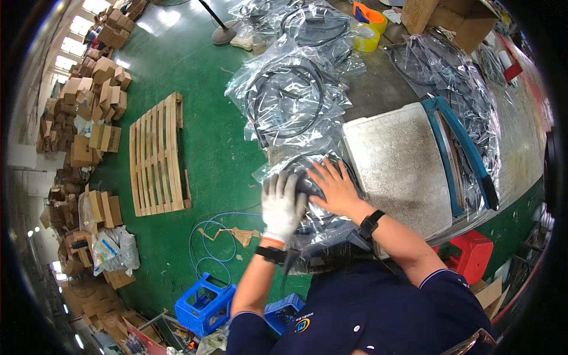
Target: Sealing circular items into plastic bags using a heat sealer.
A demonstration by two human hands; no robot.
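Observation:
A clear plastic bag (pixel 323 229) with a black coiled cable or hose inside lies at the near edge of the table, in front of me. My left hand (pixel 282 204), in a white glove, presses flat on the bag's left part with its fingers stretched out. Bare and with fingers spread, my right hand (pixel 336 190) rests on the same bag's right side. Beyond it sits another bagged black coil (pixel 288 100). Right of my hands is a worn white foam block (pixel 397 168), with a teal bar sealer (pixel 464 157) along its right side.
More bagged coils (pixel 316 26) lie at the far end and on the right (pixel 438 65). Yellow tape rolls (pixel 367 38) and a cardboard box (pixel 452 21) stand at the back. A wooden pallet (pixel 157 157), blue stool (pixel 205 305) and red stool (pixel 473 254) are on the floor.

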